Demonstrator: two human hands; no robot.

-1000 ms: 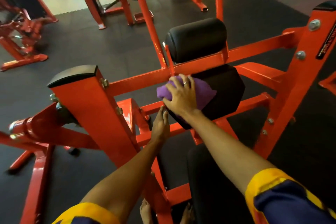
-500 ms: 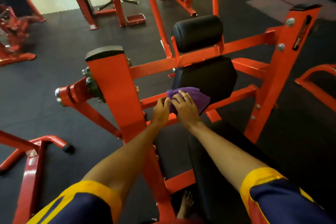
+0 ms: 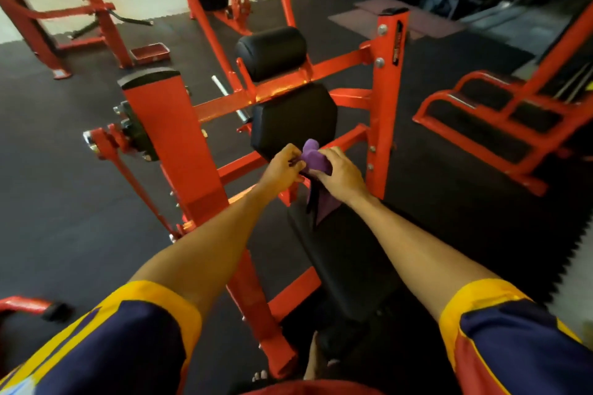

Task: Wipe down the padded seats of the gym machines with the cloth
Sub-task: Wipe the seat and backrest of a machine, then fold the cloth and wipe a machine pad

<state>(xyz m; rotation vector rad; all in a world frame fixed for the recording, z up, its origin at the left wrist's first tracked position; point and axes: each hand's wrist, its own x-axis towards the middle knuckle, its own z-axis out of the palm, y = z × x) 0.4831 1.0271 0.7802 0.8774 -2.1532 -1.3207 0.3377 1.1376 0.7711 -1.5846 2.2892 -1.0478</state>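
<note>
Both hands hold a purple cloth [image 3: 313, 159] in the air just in front of the black chest pad [image 3: 293, 115] of an orange machine. My left hand [image 3: 284, 165] pinches the cloth's left side. My right hand [image 3: 340, 171] grips its right side, and a tail of cloth hangs down below the hands. A black roller pad [image 3: 271, 51] sits above the chest pad. The long black seat [image 3: 340, 260] runs toward me beneath my right arm.
An orange upright post [image 3: 170, 144] stands left of the pad and another post [image 3: 386, 99] to the right. More orange machines stand at the back left [image 3: 80, 6] and far right [image 3: 500, 115]. Black rubber floor [image 3: 64, 202] surrounds them. My bare feet show at the bottom.
The cloth has come off the chest pad; it was pressed flat under my right hand and is now bunched between both hands. The view pulled back and tilted right.
</note>
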